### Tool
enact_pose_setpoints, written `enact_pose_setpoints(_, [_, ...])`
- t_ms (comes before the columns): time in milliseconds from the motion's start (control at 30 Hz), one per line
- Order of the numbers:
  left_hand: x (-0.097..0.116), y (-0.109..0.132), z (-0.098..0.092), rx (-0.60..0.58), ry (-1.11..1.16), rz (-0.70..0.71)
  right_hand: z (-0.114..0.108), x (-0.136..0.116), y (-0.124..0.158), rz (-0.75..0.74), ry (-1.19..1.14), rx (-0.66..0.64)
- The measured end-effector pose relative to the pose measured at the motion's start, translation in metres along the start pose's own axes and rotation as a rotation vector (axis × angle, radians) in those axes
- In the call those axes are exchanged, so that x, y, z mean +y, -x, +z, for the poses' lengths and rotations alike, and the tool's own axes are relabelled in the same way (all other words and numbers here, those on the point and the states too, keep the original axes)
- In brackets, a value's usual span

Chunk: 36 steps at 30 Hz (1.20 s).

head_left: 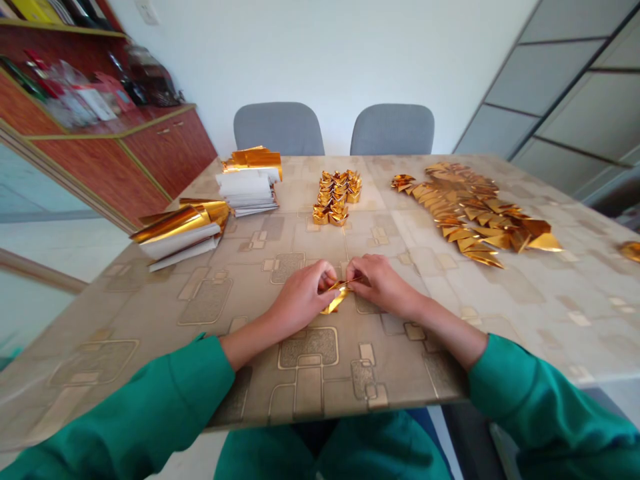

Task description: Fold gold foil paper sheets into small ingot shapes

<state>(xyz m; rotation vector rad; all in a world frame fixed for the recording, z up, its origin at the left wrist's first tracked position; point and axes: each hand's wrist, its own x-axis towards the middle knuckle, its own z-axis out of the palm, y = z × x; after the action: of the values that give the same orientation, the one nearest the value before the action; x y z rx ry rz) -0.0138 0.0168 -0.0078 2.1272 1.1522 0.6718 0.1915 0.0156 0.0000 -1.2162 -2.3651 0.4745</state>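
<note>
A small piece of folded gold paper (336,301) is held between both hands, above the patterned tablecloth near the middle. My left hand (306,293) pinches its left side between thumb and fingers. On the other side, my right hand (380,283) grips its upper right edge with closed fingertips. The fingers hide part of the paper. Beyond the hands stands a cluster of finished-looking gold folded shapes (336,197), set close together in rows.
Stacked gold and white sheets (247,190) lie at the back left, with a curled gold stack (185,230) nearer. Many folded gold pieces (470,213) spread across the right side. Two grey chairs (279,127) stand behind the table (310,260).
</note>
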Motion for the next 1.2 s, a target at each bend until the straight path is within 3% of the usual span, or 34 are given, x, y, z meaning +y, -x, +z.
enact_pose_setpoints(200, [0.002, 0.001, 0.003, 0.049, 0.368, -0.082, 0.001, -0.002, 0.002, -0.073, -0.109, 0.124])
enact_pose_setpoints(400, [0.004, -0.003, -0.004, 0.086, 0.545, -0.055, -0.010, 0.008, -0.001, 0.155, -0.729, 0.164])
enact_pose_setpoints(467, [0.003, -0.004, -0.007, 0.075, 0.606, -0.086, -0.015, 0.013, -0.001, 0.237, -0.843, 0.235])
enact_pose_setpoints(567, [0.000, -0.005, -0.010, 0.065, 0.758, -0.226, -0.024, 0.015, 0.001, 0.324, -0.869, 0.393])
enact_pose_setpoints(667, [-0.001, -0.005, -0.011, 0.073, 0.880, -0.308, -0.024, 0.009, 0.002, 0.365, -0.911, 0.281])
enact_pose_setpoints(733, [0.000, -0.005, -0.010, 0.080, 0.886, -0.291, -0.018, 0.002, 0.001, 0.355, -0.948, 0.153])
enact_pose_setpoints(800, [0.002, -0.004, -0.008, 0.098, 0.844, -0.255, -0.009, -0.004, -0.001, 0.310, -0.969, 0.122])
enact_pose_setpoints(1000, [0.004, -0.002, -0.005, 0.135, 0.735, -0.177, 0.009, -0.007, -0.005, 0.291, -0.953, 0.237])
enact_pose_setpoints(1200, [0.004, -0.005, -0.005, 0.149, 0.779, -0.225, 0.005, -0.009, -0.002, 0.369, -0.962, 0.286])
